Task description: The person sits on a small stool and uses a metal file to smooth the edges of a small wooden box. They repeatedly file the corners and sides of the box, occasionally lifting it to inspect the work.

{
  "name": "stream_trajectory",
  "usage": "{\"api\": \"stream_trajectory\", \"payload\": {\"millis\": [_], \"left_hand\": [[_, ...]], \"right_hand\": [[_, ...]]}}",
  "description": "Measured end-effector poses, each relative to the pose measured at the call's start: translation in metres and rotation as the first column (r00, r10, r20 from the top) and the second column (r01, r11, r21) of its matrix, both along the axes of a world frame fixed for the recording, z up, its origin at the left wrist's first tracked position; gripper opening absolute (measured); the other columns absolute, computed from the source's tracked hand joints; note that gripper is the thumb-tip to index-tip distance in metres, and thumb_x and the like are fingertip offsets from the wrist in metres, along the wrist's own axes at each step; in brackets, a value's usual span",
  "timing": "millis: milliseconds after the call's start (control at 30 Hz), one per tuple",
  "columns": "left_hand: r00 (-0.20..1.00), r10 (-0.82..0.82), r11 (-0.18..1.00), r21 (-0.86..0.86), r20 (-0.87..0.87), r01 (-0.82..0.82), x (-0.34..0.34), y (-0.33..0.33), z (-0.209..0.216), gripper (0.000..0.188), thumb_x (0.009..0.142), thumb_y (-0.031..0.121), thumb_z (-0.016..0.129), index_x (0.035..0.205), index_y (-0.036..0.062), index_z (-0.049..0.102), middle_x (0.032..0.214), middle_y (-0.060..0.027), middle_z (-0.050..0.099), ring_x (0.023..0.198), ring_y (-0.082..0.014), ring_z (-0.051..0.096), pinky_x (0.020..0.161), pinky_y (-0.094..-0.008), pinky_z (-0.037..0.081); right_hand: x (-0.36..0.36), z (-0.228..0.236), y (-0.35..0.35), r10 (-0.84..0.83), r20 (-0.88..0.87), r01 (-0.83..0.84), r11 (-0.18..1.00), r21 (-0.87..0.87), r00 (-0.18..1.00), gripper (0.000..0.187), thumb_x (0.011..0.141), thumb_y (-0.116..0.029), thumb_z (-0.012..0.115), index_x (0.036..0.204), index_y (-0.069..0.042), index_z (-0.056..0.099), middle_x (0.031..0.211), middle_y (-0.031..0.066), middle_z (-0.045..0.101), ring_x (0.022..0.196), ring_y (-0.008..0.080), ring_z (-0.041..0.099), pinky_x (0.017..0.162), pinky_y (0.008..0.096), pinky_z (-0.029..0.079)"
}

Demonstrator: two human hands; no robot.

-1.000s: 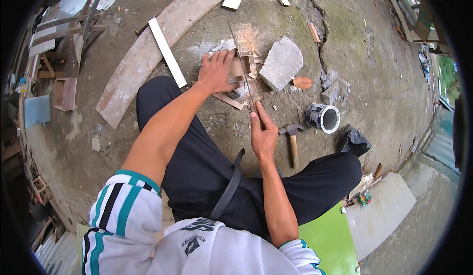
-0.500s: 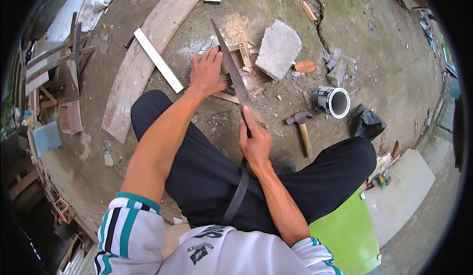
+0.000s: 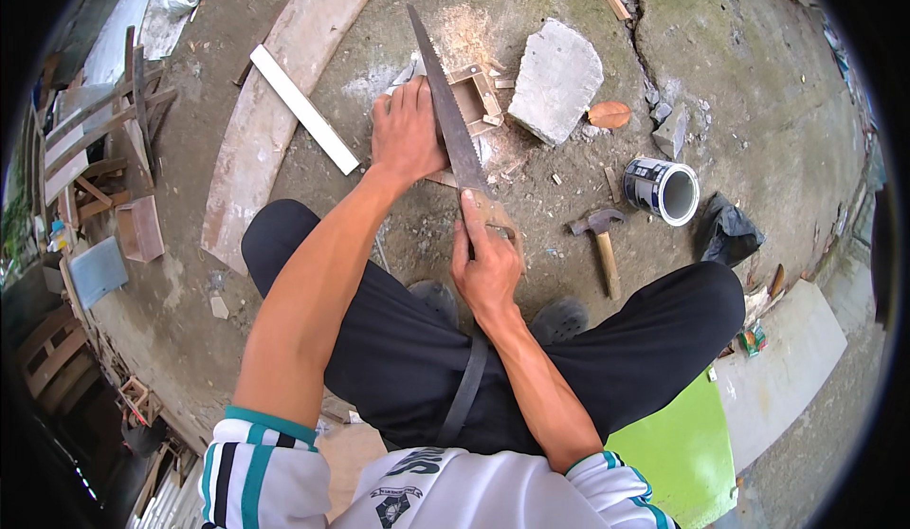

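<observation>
My right hand (image 3: pixel 485 262) grips the wooden handle (image 3: pixel 502 218) of a handsaw. Its long steel blade (image 3: pixel 449 110) points away from me, with the toothed edge facing right. Beside the blade, my left hand (image 3: pixel 409 133) presses down with bent fingers on a small wooden box (image 3: pixel 471 95) on the ground. The blade crosses between that hand and the box's open compartment, hiding part of the box. Whether the teeth touch the wood I cannot tell. Pale sawdust (image 3: pixel 464 34) lies just beyond the box.
Right of the box sit a concrete chunk (image 3: pixel 557 82), a dry leaf (image 3: pixel 609 115), an open can (image 3: pixel 662 191), a claw hammer (image 3: pixel 605 252) and a black plastic bag (image 3: pixel 730 231). To the left lie a white strip (image 3: pixel 303 110) and a long plank (image 3: pixel 248 159). A green board (image 3: pixel 678 453) is near my left-behind knee.
The saw's tip has moved farther away from me, and its teeth show more plainly. My left hand stays at the box. The whole view has shifted slightly.
</observation>
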State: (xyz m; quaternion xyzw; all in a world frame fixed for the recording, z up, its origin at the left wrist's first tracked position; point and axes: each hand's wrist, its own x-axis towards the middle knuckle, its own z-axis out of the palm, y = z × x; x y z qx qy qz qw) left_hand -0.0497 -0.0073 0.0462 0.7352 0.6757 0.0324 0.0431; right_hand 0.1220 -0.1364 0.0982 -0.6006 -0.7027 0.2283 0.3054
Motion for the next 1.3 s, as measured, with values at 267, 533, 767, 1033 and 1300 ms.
{"api": "stream_trajectory", "payload": {"millis": [267,533,767,1033,1300], "left_hand": [[1.0,0.019,0.997,-0.073,-0.01,-0.019,0.003,0.001,0.014,0.097,0.074,0.049,0.081,0.145,-0.0041,0.041,0.146,-0.015,0.045,0.138,-0.0278,0.041,0.114,-0.0485,0.026],[1.0,0.005,0.999,-0.049,-0.008,-0.006,0.002,0.002,0.013,0.097,0.072,0.049,0.082,0.144,-0.0043,0.043,0.144,-0.0151,0.045,0.137,-0.0272,0.041,0.112,-0.0478,0.027],[1.0,-0.02,0.999,-0.037,-0.003,0.02,0.001,0.0,0.007,0.097,0.073,0.047,0.081,0.145,-0.0049,0.042,0.146,-0.0168,0.044,0.138,-0.0281,0.04,0.112,-0.0494,0.027],[0.995,-0.032,0.996,-0.083,-0.09,0.024,-0.001,0.003,0.006,0.095,0.074,0.048,0.079,0.144,-0.0054,0.044,0.146,-0.0166,0.044,0.139,-0.0286,0.038,0.112,-0.0506,0.027],[0.994,-0.038,0.996,-0.082,-0.103,0.03,-0.004,0.003,0.008,0.094,0.072,0.05,0.079,0.141,-0.0055,0.046,0.144,-0.0165,0.046,0.136,-0.0272,0.041,0.111,-0.0505,0.029]], "right_hand": [[0.004,0.003,0.027,0.038,-0.004,-0.038,0.998,0.046,0.999,0.053,0.087,-0.007,0.076,0.139,-0.013,0.066,0.059,0.0088,0.059,0.049,0.0274,0.057,0.052,0.0406,0.047],[0.002,-0.003,0.016,0.02,0.0,-0.019,1.0,0.022,1.0,0.051,0.09,-0.009,0.074,0.14,-0.015,0.066,0.061,0.0093,0.06,0.051,0.0262,0.058,0.053,0.0411,0.045],[-0.003,-0.001,0.021,0.016,0.025,-0.016,1.0,0.01,1.0,0.053,0.09,-0.013,0.075,0.142,-0.018,0.065,0.063,0.0091,0.062,0.053,0.0262,0.06,0.056,0.0385,0.046],[-0.017,-0.011,0.044,-0.008,0.023,0.007,0.999,0.034,1.0,0.051,0.092,-0.013,0.073,0.142,-0.021,0.065,0.063,0.0096,0.062,0.054,0.0276,0.06,0.058,0.0403,0.045],[-0.026,0.004,0.054,0.026,0.086,-0.024,0.999,-0.023,0.996,0.052,0.092,-0.011,0.074,0.143,-0.019,0.064,0.064,0.0121,0.062,0.054,0.0287,0.059,0.057,0.0424,0.046]]}}
